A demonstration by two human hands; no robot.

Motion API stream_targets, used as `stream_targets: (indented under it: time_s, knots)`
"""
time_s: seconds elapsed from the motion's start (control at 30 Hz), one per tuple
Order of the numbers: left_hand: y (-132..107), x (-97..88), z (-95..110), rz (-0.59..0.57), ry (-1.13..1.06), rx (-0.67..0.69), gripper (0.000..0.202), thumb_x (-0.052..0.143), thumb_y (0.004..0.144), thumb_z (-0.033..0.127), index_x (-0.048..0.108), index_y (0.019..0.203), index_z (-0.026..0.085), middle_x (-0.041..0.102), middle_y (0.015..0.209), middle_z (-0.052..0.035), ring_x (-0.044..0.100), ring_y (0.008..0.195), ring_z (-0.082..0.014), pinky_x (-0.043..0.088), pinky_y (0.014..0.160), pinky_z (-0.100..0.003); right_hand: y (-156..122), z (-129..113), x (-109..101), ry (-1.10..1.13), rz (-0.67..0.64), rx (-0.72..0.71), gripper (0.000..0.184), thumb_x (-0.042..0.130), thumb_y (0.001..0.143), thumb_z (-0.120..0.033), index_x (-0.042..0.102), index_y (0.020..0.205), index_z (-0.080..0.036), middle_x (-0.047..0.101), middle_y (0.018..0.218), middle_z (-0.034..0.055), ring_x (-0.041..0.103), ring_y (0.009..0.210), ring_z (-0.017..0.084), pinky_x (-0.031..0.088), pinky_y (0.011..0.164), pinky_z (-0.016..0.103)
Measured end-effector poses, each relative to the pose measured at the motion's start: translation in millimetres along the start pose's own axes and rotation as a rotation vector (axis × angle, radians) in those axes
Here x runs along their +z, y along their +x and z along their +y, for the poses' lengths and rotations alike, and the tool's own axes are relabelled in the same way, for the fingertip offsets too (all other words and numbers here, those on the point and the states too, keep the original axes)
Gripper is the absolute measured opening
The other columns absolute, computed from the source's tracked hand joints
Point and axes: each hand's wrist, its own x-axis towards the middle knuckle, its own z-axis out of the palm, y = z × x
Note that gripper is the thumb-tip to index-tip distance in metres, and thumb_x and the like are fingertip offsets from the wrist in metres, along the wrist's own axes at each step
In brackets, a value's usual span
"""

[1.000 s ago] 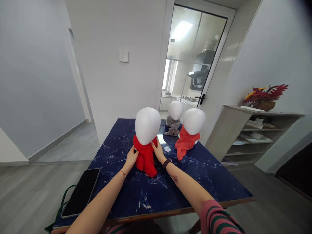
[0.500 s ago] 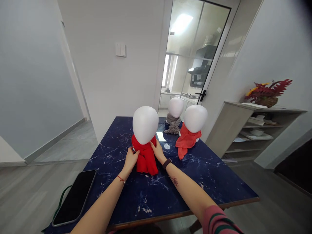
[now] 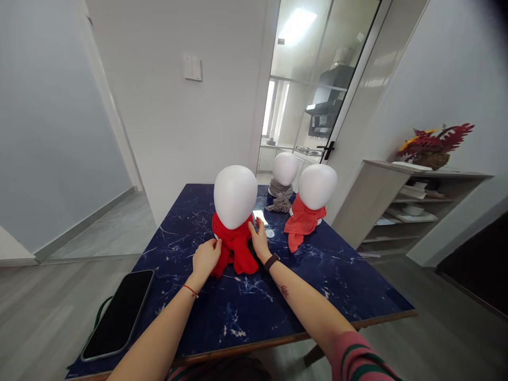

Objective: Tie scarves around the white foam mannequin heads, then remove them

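Observation:
A white mannequin head (image 3: 235, 196) stands on the table with a red scarf (image 3: 233, 246) wrapped round its neck. The scarf's two ends hang forward and spread apart on the tabletop. My left hand (image 3: 206, 258) pinches the scarf's edge at the left of the neck, thumb and fingers together. On the opposite side my right hand (image 3: 260, 242) has its thumb against or close to the scarf, the fingers raised and apart from it. Behind to the right are a head (image 3: 317, 185) in a coral scarf (image 3: 304, 225) and another head (image 3: 284, 168) in a grey scarf (image 3: 281, 196).
The dark blue marbled table (image 3: 301, 296) carries a large black-screened phone or tablet (image 3: 119, 315) at its front left. A glass door (image 3: 301, 95) lies beyond the table. To the right stands a shelf unit (image 3: 381, 206) with a plant basket (image 3: 434, 159) on top.
The scarf's hanging ends have moved apart, one now further left. My left hand has shifted slightly left, and my right fingers have lifted off the scarf. The view has tilted a little.

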Motion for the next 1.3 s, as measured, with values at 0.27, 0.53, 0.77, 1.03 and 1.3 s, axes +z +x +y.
stream_targets:
  time_s: [0.27, 0.53, 0.77, 1.03, 1.3]
  knots:
    - [5, 11.8, -6, -0.077, -0.220, -0.051, 0.025, 0.060, 0.075, 0.033, 0.053, 0.092, 0.016, 0.064, 0.063, -0.0014, 0.060, 0.052, -0.0145, 0.045, 0.047, -0.023, -17, -4, 0, -0.060, 0.149, 0.206, 0.039, 0.054, 0.077, -0.044, 0.042, 0.107, -0.023, 0.063, 0.083, 0.0042, 0.062, 0.074, 0.024, 0.047, 0.072, 0.038]
    - [2, 29.9, -2, -0.123, -0.374, -0.128, 0.020, 0.059, 0.078, 0.028, 0.047, 0.089, 0.017, 0.049, 0.048, 0.0088, 0.046, 0.034, -0.0070, 0.037, 0.037, -0.017, -29, -11, 10, 0.073, 0.096, 0.302, 0.044, 0.066, 0.065, -0.037, 0.042, 0.099, -0.025, 0.060, 0.073, 0.0004, 0.061, 0.070, 0.023, 0.047, 0.064, 0.034]
    - [0, 24.8, -5, -0.030, -0.464, -0.169, 0.011, 0.055, 0.076, 0.018, 0.048, 0.085, 0.017, 0.052, 0.051, 0.0063, 0.049, 0.038, -0.0077, 0.039, 0.040, -0.017, -23, -14, 9, 0.296, 0.145, 0.391, 0.035, 0.054, 0.065, -0.024, 0.040, 0.096, -0.024, 0.054, 0.069, -0.0055, 0.055, 0.058, 0.012, 0.044, 0.052, 0.023]
    - [0, 8.8, 0, 0.141, -0.556, -0.272, 0.008, 0.054, 0.071, 0.013, 0.053, 0.078, 0.015, 0.058, 0.055, 0.0013, 0.056, 0.041, -0.0108, 0.033, 0.037, -0.017, -9, -17, -1, 0.475, 0.200, 0.442, 0.039, 0.052, 0.062, -0.017, 0.034, 0.096, -0.026, 0.052, 0.068, -0.0085, 0.054, 0.052, 0.010, 0.047, 0.050, 0.022]
    - [4, -1.2, 5, 0.301, -0.728, -0.368, 0.006, 0.056, 0.071, 0.010, 0.052, 0.070, 0.014, 0.056, 0.051, 0.0022, 0.056, 0.043, -0.0094, 0.041, 0.044, -0.018, 14, -5, -22, 0.513, 0.278, 0.448, 0.036, 0.052, 0.064, -0.011, 0.035, 0.092, -0.025, 0.051, 0.063, -0.0097, 0.052, 0.046, 0.008, 0.042, 0.042, 0.018]
